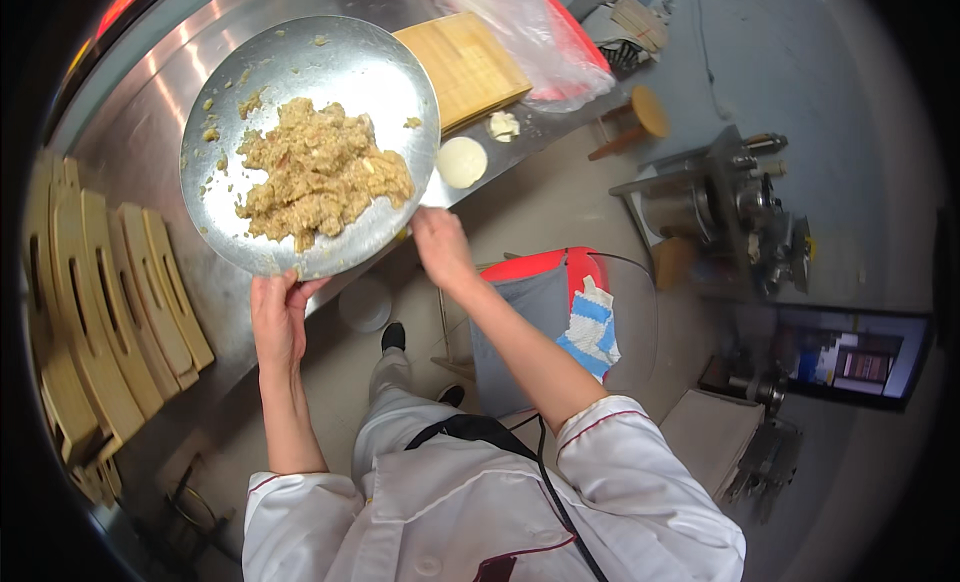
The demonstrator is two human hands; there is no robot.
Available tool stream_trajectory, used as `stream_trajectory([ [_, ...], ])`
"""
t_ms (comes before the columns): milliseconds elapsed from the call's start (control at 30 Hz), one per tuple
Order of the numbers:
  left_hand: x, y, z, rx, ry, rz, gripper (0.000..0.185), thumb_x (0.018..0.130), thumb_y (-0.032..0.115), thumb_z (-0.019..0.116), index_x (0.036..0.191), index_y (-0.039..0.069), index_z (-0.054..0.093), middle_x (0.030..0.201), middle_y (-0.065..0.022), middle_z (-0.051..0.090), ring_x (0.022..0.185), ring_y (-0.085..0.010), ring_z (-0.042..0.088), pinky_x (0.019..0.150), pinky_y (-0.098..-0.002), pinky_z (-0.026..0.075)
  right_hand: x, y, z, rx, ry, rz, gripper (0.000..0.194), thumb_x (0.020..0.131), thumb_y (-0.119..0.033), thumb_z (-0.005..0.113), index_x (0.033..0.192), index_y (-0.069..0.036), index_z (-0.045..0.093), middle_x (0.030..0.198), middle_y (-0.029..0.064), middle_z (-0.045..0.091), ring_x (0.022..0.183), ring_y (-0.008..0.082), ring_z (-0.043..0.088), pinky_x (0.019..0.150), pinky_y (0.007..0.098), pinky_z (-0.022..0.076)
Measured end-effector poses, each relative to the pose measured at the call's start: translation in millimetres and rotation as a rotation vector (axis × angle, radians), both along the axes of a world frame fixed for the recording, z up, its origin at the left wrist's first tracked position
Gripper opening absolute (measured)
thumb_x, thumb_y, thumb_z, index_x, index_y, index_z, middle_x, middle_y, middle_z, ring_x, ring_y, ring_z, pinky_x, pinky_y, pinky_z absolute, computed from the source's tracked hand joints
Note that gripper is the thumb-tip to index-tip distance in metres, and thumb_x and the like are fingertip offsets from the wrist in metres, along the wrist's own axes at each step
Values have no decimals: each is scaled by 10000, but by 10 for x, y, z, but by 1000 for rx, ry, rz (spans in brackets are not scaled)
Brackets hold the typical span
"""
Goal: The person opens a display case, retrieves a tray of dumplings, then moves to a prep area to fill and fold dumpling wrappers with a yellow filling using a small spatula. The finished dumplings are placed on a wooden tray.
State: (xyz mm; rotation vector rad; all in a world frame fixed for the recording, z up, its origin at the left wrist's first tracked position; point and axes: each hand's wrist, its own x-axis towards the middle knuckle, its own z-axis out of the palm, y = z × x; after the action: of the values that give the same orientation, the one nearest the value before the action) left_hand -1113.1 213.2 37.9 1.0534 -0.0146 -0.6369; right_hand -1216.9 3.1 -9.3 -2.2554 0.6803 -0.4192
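Note:
A wide, shallow round metal pan (360, 64) is at the table's near edge, tipped so that I look into it. Inside lies a lumpy mound of pale brown minced filling (319, 173), with loose bits stuck around the pan's surface. My left hand (276, 312) grips the lower rim, thumb near the inner side. At the lower right rim is my right hand (442, 244), closed on the edge, its fingertips partly hidden. A small yellow patch shows beside those fingertips; I cannot tell what it is.
On the steel table (142, 132) are wooden boards (465, 64), a flat dough disc (461, 162), a crumpled white lump (503, 126) and plastic film (517, 27) over something red. Slotted wooden pieces (97, 282) stand left. A chair (517, 334) with a striped cloth (591, 327) is behind my right arm.

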Motion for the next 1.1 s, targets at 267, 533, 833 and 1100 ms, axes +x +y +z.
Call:
stream_trajectory([
  [267,-1193,912,-89,-53,143,-218,366,894,32,443,1252,-34,409,1183,-166,557,1027,-260,597,813,-413,547,-977,570,359,1421,-433,8,678,944,-507,401,1404,-30,260,1418,112,363,1289,240,375,1074,393,305],
  [533,-2446,1819,-641,-9,64,-682,394,908,151,544,1254,-4,439,1097,-138,615,1013,-223,605,874,-347,498,-2864,1506,-223,1377,-497,-259,517,978,-382,344,1376,-53,320,1366,125,429,1244,287,435,1036,433,348],
  [833,-1020,3271,-2066,826,-120,171,468,862,298,601,1239,36,510,1150,-98,590,1002,-152,563,798,-304,463,-4205,2475,-672,1382,-450,-593,539,968,-383,352,1388,-49,300,1382,121,411,1255,289,423,1044,423,343],
  [1100,50,3136,-2317,395,-312,530,352,896,235,483,1156,5,537,1129,-97,574,971,-212,531,836,-373,443,-4436,3067,-1028,1373,-396,-671,495,961,-337,375,1352,-36,355,1341,123,454,1225,281,454,1041,415,348],
])
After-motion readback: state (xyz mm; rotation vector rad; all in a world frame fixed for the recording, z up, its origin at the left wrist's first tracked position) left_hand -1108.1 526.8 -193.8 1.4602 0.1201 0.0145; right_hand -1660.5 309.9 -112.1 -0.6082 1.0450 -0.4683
